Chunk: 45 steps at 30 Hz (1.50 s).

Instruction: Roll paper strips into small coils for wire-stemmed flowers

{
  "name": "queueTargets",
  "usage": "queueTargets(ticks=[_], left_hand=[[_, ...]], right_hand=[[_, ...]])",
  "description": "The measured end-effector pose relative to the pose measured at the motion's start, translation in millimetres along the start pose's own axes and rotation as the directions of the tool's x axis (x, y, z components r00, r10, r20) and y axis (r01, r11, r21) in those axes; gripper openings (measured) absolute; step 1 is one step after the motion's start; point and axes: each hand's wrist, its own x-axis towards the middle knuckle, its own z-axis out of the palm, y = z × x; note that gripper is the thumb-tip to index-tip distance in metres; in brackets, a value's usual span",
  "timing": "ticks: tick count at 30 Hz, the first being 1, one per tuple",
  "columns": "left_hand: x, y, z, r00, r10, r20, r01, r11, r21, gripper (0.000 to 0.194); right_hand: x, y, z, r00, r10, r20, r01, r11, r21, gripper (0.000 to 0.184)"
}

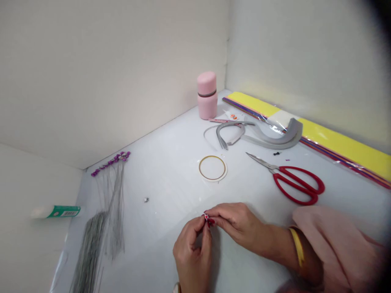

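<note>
My left hand (pixel 194 248) and my right hand (pixel 236 221) meet near the front middle of the white table. Thumb and fingers of both are pinched together on one tiny whitish piece (pixel 206 217). Red fingernails and fingertips cover most of it, so its kind cannot be made out. Beyond my hands lies a narrow ring of tape (pixel 200 173). To the right rest red-handled scissors (pixel 297 183), their blades almost closed and pointing up and left. A small silvery ball (pixel 146 200) sits by itself on the left.
Thin wires (pixel 88 252) lie in a bundle at left, beside wires tipped with purple pieces (pixel 111 160). A green and white tube (pixel 65 211) is at the left edge. Behind are a pink flask (pixel 207 101), grey strips (pixel 275 140) and a yellow-topped pack of coloured strips (pixel 336 146) along the wall.
</note>
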Motion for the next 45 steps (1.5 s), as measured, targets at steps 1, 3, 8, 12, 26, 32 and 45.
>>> queueTargets(ticks=[1, 3, 8, 12, 26, 32, 45], left_hand=[[-0.2, 0.6, 0.3, 1.000, 0.015, -0.013, -0.015, 1.000, 0.009, 0.014], [-0.6, 2.0, 0.6, 0.998, 0.049, -0.043, -0.047, 0.998, 0.034, 0.013], [-1.4, 4.3, 1.3, 0.989, 0.110, -0.096, -0.101, 0.990, 0.097, 0.012], [-2.4, 2.8, 2.2, 0.995, -0.014, -0.102, 0.014, 1.000, 0.007, 0.014], [-1.2, 2.5, 0.6, 0.995, 0.037, -0.095, -0.033, 0.999, 0.041, 0.011], [0.3, 3.2, -2.6, 0.999, 0.007, -0.038, -0.007, 1.000, 0.014, 0.015], [2.0, 1.4, -4.5, 0.994, -0.104, 0.015, 0.105, 0.991, -0.086, 0.013]], right_hand=[[-0.6, -0.1, 0.0, 1.000, -0.014, 0.004, 0.014, 1.000, -0.016, 0.021], [-2.0, 0.1, 0.6, 0.999, -0.049, 0.014, 0.050, 0.997, -0.060, 0.023], [-2.8, 0.7, 4.1, 0.992, -0.122, 0.020, 0.123, 0.982, -0.142, 0.025], [-0.5, -0.3, 4.7, 0.995, -0.101, -0.028, 0.098, 0.990, -0.102, 0.021], [0.6, -0.1, 3.6, 0.991, -0.107, -0.077, 0.103, 0.993, -0.060, 0.018], [1.5, 1.9, 3.2, 0.994, -0.060, -0.095, 0.059, 0.998, -0.007, 0.019], [4.4, -0.5, 0.0, 0.998, -0.015, -0.055, 0.016, 1.000, 0.024, 0.017]])
